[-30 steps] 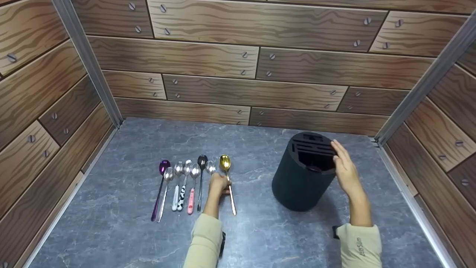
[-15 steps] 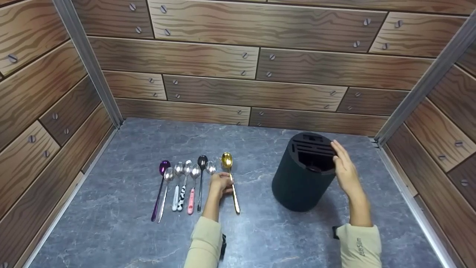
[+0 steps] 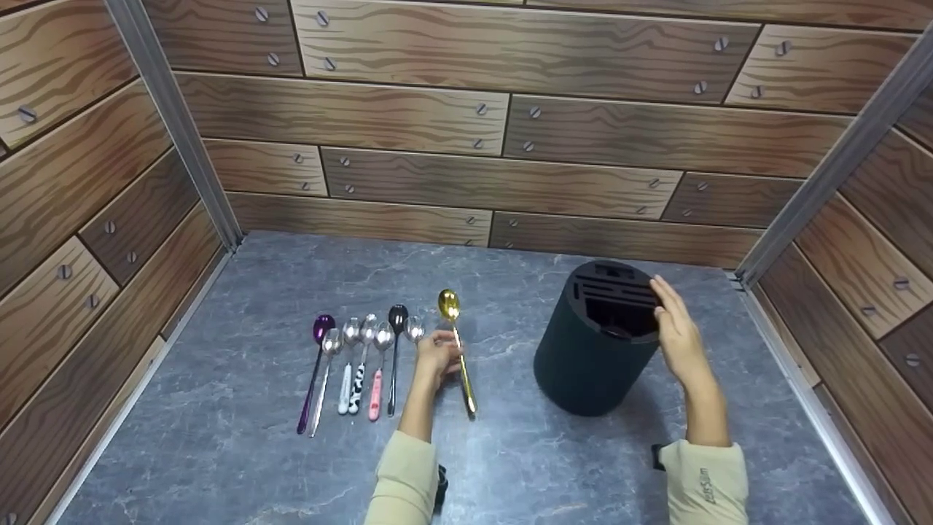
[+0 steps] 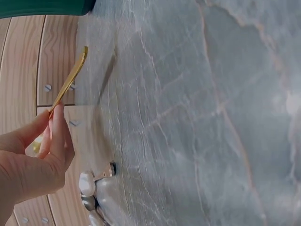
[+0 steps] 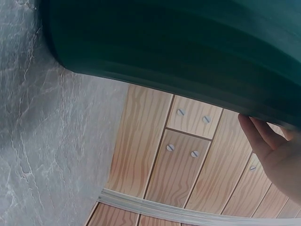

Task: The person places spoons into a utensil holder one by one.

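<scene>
My left hand [image 3: 435,357] pinches a gold spoon [image 3: 466,379] by its handle, bowl pointing away from me. In the left wrist view the spoon's handle [image 4: 70,80] is lifted above the table, casting a shadow below. A dark green cylindrical utensil holder [image 3: 583,364] with a slotted black top stands at the right. Against its right upper side rests my right hand [image 3: 681,339], fingers straight. The right wrist view shows the fingertips touching the holder's wall [image 5: 164,52].
Left of my left hand lies a row of several spoons: a purple one [image 3: 312,379], silver ones, one with a pink handle [image 3: 375,397], a black one [image 3: 394,364]. Wood-patterned walls [image 3: 408,117] enclose the grey marbled table [image 3: 240,467].
The gold spoon has risen off the table and shifted slightly right and away from me in my left hand. My right hand stays against the holder.
</scene>
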Demonstrator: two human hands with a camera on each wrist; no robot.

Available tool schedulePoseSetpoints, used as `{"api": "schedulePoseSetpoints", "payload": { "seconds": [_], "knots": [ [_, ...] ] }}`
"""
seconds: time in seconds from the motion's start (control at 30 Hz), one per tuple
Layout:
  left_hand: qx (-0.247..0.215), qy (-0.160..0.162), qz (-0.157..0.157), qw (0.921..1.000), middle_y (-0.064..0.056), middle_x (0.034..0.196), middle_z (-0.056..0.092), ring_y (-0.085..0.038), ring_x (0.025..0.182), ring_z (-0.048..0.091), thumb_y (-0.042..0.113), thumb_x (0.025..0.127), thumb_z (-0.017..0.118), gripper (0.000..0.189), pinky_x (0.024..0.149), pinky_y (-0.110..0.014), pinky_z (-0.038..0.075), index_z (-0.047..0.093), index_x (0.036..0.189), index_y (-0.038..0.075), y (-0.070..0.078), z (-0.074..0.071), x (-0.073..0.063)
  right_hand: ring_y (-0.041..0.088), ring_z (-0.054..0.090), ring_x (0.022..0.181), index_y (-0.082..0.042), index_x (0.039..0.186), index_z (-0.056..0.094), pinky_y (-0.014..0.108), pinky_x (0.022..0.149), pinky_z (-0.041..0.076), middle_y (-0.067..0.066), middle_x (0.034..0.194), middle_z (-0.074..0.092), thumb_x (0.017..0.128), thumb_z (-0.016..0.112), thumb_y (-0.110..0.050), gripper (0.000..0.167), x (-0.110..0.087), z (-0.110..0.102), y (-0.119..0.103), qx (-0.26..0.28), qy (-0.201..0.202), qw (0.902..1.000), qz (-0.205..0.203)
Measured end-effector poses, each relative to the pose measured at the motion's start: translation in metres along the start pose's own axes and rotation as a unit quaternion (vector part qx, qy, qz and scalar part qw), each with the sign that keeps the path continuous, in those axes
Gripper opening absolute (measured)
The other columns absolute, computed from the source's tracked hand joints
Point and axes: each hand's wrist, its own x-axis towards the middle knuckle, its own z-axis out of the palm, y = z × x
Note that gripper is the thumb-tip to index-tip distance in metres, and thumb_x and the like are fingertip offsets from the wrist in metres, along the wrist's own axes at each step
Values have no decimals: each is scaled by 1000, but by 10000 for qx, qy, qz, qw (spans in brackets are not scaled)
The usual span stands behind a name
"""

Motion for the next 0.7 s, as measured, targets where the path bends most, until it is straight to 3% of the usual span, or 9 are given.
{"api": "schedulePoseSetpoints", "payload": {
  "seconds": [0.07,0.2,0.3,0.33,0.5,0.7],
  "knots": [
    [-160,-108,127,9997,-8,80,66,-21,62,64,-8,63,72,36,47,-36,52,57,90,11,3,1,-4,28,21,133,2,137,37,38,107,15,12,145,29,99,32,-9,40,-1,0,1,-28,21,10000,4],
    [93,190,-3,9998,-15,88,65,-22,65,64,-12,71,66,30,51,-32,53,58,96,2,97,28,-93,29,22,132,2,137,38,36,106,16,13,145,30,98,32,-9,40,0,0,2,-105,53,9999,3],
    [340,491,-124,9981,-18,90,63,-23,69,62,-16,78,57,25,55,-31,53,55,101,-5,156,46,-149,29,23,131,3,136,38,33,105,17,14,144,31,98,32,-8,40,0,1,2,-120,78,9999,-18],
    [282,468,-41,9985,-15,88,63,-18,68,61,-15,78,57,24,55,-30,52,55,100,-5,156,46,-149,29,23,131,3,136,38,33,105,17,15,144,31,98,32,-8,40,1,1,2,-111,89,9999,-31],
    [148,443,175,9988,-12,85,61,-23,76,61,-9,81,59,21,60,-34,53,55,102,-6,163,50,-151,30,24,131,4,136,39,32,105,17,15,144,31,97,32,-8,40,2,1,1,-94,110,9999,-64],
    [100,441,285,9986,-11,82,61,-23,72,62,-6,83,61,20,60,-35,54,56,102,-6,172,54,-154,30,23,131,3,136,39,37,106,16,15,144,31,97,33,-7,41,1,1,1,-106,109,9999,-19]
  ]
}}
